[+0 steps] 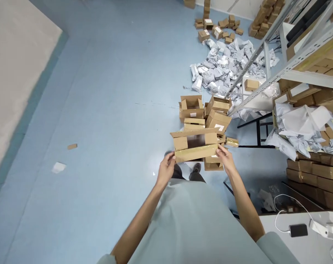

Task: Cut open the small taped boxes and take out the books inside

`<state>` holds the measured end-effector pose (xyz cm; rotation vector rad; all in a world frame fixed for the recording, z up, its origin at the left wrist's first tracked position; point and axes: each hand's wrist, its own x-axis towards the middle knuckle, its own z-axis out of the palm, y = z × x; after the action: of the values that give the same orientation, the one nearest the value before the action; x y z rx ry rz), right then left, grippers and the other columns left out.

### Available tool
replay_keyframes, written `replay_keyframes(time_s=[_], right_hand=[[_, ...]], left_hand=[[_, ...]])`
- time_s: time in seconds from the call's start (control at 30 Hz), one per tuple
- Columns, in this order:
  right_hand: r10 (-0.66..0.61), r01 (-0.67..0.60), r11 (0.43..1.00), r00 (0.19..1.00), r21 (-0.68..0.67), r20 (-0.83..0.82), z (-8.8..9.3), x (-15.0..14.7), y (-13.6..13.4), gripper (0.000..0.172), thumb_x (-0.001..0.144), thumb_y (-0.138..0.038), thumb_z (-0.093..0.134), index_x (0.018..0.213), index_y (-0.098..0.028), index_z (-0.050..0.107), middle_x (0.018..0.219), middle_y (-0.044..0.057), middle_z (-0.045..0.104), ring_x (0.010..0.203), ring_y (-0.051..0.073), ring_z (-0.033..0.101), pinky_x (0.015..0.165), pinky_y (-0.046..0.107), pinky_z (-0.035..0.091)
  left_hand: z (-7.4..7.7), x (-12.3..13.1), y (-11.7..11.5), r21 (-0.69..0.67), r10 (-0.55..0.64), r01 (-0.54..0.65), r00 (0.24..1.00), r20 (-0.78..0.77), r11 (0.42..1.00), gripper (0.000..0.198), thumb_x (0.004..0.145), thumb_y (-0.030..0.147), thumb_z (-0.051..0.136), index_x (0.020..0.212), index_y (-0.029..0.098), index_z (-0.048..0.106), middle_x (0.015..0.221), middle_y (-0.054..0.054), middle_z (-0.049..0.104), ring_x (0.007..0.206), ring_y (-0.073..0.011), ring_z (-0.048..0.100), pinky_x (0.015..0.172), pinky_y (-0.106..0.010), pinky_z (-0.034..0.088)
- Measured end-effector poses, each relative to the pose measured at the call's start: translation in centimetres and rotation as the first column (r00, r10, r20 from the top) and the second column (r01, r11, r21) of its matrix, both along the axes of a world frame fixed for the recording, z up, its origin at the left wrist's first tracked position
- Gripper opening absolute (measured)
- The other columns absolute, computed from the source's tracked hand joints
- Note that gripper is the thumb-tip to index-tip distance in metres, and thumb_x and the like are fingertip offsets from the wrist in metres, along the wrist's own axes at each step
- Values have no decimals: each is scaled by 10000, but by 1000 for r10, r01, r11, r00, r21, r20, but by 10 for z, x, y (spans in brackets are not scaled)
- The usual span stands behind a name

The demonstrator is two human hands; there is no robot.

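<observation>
An open cardboard box (pixel 195 153) with its flaps raised is held out in front of my body. My left hand (pixel 166 167) grips its near left corner, thumb and fingers closed on the card. At the near right corner my right hand (pixel 225 158) pinches the same box. A strip of shiny tape runs along the near flap. Beneath and beyond it stand several other cardboard boxes, among them an open box (pixel 192 109) and a box with a white label (pixel 218 121). The held box hides part of that group.
A heap of grey mailing bags (pixel 221 68) lies on the blue floor (pixel 108 110), with small boxes (pixel 217 32) behind. To the right stands a metal shelving rack (pixel 289 69). A white table (pixel 282 238) bears a phone (pixel 298 230) with cables. Stacked boxes (pixel 317 172) sit beyond it.
</observation>
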<state>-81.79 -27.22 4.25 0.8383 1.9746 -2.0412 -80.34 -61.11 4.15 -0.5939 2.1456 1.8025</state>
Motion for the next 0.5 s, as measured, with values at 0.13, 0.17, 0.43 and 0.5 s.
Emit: replay_keyframes(time_s=[0.13,0.17,0.43,0.5], right_hand=[[-4,5,998,1000,63,-17,-27,-75,-34,672,823,-701,869,1306,-233,862,1309,111,858,1234,332,760,1076,483,629],[-13,14,996,1000,88,-19,-36,-95,-42,653,830,-700,851,1283,-229,862,1330,120,851,1235,329,759,1073,482,631],[-125,135,939,991,318,-54,-106,-274,-78,561,847,-534,728,1269,-171,806,1350,162,835,1205,315,752,1151,510,586],[-116,128,921,992,368,-53,-128,-320,-76,553,861,-445,694,1332,-166,773,1370,162,825,1201,301,745,1155,499,585]], left_hand=[[-36,-79,-32,10,-53,53,999,-7,999,532,1026,556,626,1384,177,729,1405,-165,808,1199,-308,811,1128,-507,645],[-47,-103,-39,0,-72,72,997,-20,997,511,1027,528,621,1377,172,729,1418,-169,802,1217,-310,806,1139,-510,639],[-128,-318,-54,-101,-271,261,958,-98,960,394,1012,227,604,1375,173,748,1391,-150,814,1246,-292,801,1182,-487,613],[-149,-362,-49,-102,-294,283,949,-115,954,435,1018,197,590,1427,160,735,1441,-160,794,1269,-292,794,1142,-458,633]])
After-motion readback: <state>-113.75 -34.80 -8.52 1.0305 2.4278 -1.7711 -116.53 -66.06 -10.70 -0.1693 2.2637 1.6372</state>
